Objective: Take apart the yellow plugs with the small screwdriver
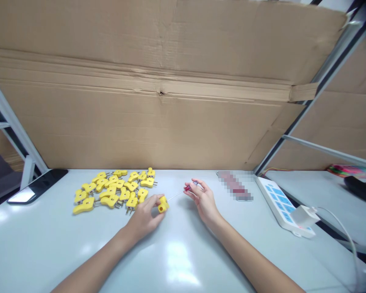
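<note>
The held yellow plug (162, 204) is located at the white table (158, 260), between the hands; whether it touches the tabletop cannot be determined. It serves as the reference for all positions below.

Left hand (147, 211): positioned at the left side of the held plug, thumb and fingers closed on its body. The gripped portion is covered by the fingers.

Right hand (205, 199): positioned to the right of the held plug, fingertips pinched on the red handle of a screwdriver (187, 188). The thin shaft points to the held plug; its tip appears to meet the plug's upper right side, but the point of engagement is too small to confirm.

Left of the held plug: a group of loose yellow plugs (110, 201), several overlapping, so an exact count is not possible. Farther left: a dark glossy panel (42, 185).

Right of the held plug: a pixelated reddish object (236, 185), identity obscured. Farther right: a white power strip (276, 199) bearing 1 white adapter (305, 215), which hides part of the sockets.

Behind the held plug: a cardboard panel (158, 130), cut off at the top edge.
</note>
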`<state>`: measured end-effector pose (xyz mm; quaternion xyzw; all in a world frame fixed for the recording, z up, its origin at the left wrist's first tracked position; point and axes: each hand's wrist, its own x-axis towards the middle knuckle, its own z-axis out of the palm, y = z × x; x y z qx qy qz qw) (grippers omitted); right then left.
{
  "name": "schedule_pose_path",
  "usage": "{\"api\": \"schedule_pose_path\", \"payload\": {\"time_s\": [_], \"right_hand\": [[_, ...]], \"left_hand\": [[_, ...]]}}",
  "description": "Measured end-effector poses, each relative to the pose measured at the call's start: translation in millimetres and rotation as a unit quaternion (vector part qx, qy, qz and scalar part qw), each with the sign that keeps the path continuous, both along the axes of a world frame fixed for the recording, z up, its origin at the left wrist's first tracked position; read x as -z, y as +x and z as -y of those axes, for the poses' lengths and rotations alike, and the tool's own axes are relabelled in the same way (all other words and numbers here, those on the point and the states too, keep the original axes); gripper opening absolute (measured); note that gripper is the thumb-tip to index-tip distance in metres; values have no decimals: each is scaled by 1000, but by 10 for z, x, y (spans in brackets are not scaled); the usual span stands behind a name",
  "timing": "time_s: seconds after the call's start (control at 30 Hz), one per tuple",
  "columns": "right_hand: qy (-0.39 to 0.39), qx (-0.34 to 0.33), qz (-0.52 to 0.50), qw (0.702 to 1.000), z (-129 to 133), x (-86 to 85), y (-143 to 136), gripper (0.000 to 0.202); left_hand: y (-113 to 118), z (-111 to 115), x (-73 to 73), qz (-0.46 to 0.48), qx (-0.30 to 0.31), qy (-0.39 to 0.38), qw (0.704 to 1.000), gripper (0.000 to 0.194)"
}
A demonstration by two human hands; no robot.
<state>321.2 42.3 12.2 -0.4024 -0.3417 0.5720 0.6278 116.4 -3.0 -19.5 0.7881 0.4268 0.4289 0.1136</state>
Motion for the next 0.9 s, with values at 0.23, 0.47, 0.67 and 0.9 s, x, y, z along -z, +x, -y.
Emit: {"api": "schedule_pose_path", "payload": {"time_s": [0.23, 0.47, 0.67, 0.9], "right_hand": [[-2, -1, -2, 1000, 5, 2, 1, 54], [14, -2, 21, 1000, 32, -34, -20, 52], [70, 41, 100, 992, 58, -26, -27, 44], [70, 53, 127, 988, 44, -55, 18, 43]], "left_hand": [[-4, -2, -3, -9, 2, 19, 1000, 9], [-1, 2, 11, -12, -8, 34, 999, 11], [-10, 0, 44, -28, -21, 38, 999, 15], [-22, -15, 61, -36, -24, 37, 998, 19]]}}
